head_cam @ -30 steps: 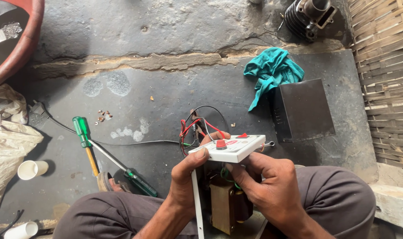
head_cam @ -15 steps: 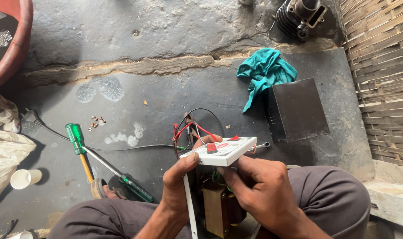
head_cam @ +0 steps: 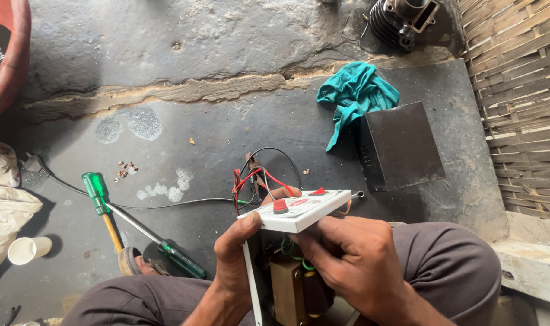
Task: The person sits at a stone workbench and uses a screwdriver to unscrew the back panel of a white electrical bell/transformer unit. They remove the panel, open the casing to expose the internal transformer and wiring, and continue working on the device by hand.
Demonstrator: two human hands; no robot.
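A white front panel with a red button and a red switch is held flat above an opened electrical unit between my knees. My left hand grips its near left corner, thumb on the edge. My right hand holds the panel's near right underside. Red, black and green wires run from behind the panel down toward a brown transformer below it.
A dark metal cover lies at right beside a teal rag. Green-handled screwdrivers and a black cord lie at left, with small screws, a white cup, a woven wall and an engine part.
The view has shifted slightly; both hands have kept hold of the panel and brought it a little lower and nearer.
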